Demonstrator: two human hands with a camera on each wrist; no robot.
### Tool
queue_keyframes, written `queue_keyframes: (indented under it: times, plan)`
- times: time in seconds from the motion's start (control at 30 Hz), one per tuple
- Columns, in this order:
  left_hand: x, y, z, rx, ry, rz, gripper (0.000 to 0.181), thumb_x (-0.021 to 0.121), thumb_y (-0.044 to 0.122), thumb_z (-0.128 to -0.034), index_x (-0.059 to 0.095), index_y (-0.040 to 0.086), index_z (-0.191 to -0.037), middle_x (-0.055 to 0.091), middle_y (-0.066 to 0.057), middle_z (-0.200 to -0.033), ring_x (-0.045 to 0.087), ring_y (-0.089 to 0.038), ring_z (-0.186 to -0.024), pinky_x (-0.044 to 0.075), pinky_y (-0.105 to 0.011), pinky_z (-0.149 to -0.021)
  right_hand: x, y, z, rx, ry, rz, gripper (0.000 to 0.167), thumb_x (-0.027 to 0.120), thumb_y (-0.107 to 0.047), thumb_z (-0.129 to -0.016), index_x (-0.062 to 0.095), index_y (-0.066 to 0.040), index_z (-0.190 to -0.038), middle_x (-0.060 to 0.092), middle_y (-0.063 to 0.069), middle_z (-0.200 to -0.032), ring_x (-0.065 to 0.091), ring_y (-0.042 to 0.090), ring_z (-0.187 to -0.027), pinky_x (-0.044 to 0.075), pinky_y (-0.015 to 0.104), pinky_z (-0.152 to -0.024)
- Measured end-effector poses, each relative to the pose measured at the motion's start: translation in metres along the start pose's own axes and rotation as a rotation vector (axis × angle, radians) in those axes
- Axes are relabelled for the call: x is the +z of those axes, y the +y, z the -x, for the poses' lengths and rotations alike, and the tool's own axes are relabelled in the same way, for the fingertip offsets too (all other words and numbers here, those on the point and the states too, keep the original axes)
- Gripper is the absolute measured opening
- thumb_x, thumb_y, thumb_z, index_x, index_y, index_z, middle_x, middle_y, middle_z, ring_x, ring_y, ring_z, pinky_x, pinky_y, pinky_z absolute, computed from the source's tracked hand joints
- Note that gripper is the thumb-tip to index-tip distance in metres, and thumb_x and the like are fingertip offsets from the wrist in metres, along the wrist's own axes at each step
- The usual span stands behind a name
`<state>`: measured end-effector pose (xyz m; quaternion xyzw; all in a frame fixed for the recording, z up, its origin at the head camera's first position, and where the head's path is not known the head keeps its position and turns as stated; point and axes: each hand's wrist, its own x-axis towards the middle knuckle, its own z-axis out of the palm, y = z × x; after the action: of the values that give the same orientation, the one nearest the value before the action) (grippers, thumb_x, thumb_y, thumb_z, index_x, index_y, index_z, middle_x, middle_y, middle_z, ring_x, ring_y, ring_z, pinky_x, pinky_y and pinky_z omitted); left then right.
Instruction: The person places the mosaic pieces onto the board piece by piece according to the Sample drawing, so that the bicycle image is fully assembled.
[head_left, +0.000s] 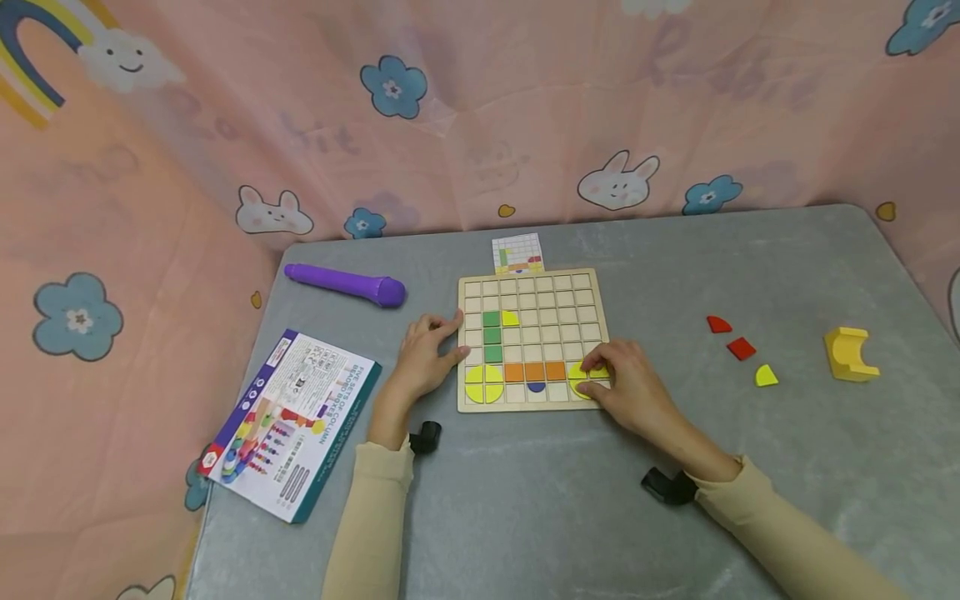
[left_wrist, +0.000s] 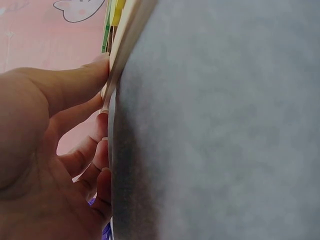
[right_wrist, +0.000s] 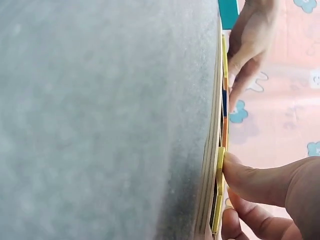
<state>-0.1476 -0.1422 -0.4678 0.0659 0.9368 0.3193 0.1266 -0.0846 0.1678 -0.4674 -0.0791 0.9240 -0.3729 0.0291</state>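
Note:
A wooden grid board (head_left: 528,340) lies on the table, holding green squares (head_left: 492,335), orange squares (head_left: 534,372), a blue half-circle (head_left: 536,387) and yellow quarter-circles (head_left: 484,384). My left hand (head_left: 426,354) touches the board's left edge, index finger and thumb spread along it; the left wrist view shows the thumb (left_wrist: 85,82) against the wooden edge. At the lower right corner my right hand (head_left: 633,387) pinches a yellow quarter-circle (right_wrist: 220,165), thumb and fingertips bent about it. Part of that corner is hidden by the hand. A single yellow quarter-circle (head_left: 510,318) sits beside the top green square.
A small pattern card (head_left: 517,250) stands behind the board. To the right lie a red quarter-circle (head_left: 718,324), a red square (head_left: 741,348), a yellow quarter-circle (head_left: 766,376) and a yellow curved block (head_left: 849,354). At left are a purple microphone (head_left: 345,283) and a box (head_left: 292,425).

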Motion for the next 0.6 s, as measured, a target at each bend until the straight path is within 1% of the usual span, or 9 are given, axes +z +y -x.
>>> queue_keyframes:
  times: [0.13, 0.3, 0.4, 0.47, 0.6]
  plan:
    - [0.000, 0.001, 0.000, -0.004, -0.006, 0.000, 0.063, 0.068, 0.028, -0.1049, 0.043, 0.020, -0.162, 0.049, -0.019, -0.148, 0.043, -0.036, -0.131, 0.034, -0.054, -0.113, -0.005, 0.003, 0.004, 0.022, 0.001, 0.002, 0.019, 0.085, -0.005, -0.087, 0.072, -0.002, -0.100, 0.067, 0.017, -0.106, 0.051, 0.035, -0.106, 0.043, 0.047, -0.088]
    - [-0.001, 0.001, 0.001, -0.011, -0.012, 0.007, 0.063, 0.068, 0.028, -0.1050, 0.043, 0.020, -0.162, 0.048, -0.019, -0.149, 0.042, -0.036, -0.132, 0.034, -0.054, -0.114, -0.024, 0.014, 0.012, 0.060, 0.009, 0.019, 0.019, 0.082, -0.008, -0.090, 0.071, -0.001, -0.104, 0.067, 0.021, -0.112, 0.052, 0.039, -0.114, 0.043, 0.055, -0.096]
    - [-0.001, 0.002, 0.001, -0.012, -0.011, 0.005, 0.063, 0.068, 0.028, -0.1049, 0.043, 0.020, -0.162, 0.048, -0.019, -0.150, 0.042, -0.036, -0.132, 0.034, -0.054, -0.114, -0.039, 0.028, 0.019, 0.075, 0.043, 0.034, 0.020, 0.082, -0.008, -0.091, 0.071, 0.002, -0.105, 0.067, 0.025, -0.113, 0.053, 0.043, -0.114, 0.042, 0.058, -0.097]
    - [-0.002, 0.002, 0.001, -0.011, -0.009, 0.003, 0.063, 0.068, 0.028, -0.1048, 0.043, 0.020, -0.162, 0.048, -0.019, -0.150, 0.042, -0.036, -0.132, 0.034, -0.054, -0.113, -0.048, 0.039, 0.024, 0.083, 0.081, 0.044, 0.021, 0.082, -0.007, -0.091, 0.071, 0.004, -0.104, 0.066, 0.028, -0.113, 0.053, 0.044, -0.112, 0.040, 0.058, -0.096]
    - [-0.002, 0.003, 0.002, -0.009, -0.003, 0.004, 0.063, 0.069, 0.027, -0.1046, 0.044, 0.019, -0.162, 0.049, -0.019, -0.149, 0.042, -0.036, -0.131, 0.035, -0.054, -0.112, -0.066, 0.063, 0.034, 0.092, 0.159, 0.083, 0.022, 0.083, -0.005, -0.089, 0.071, 0.006, -0.104, 0.066, 0.030, -0.109, 0.053, 0.043, -0.103, 0.036, 0.050, -0.088]
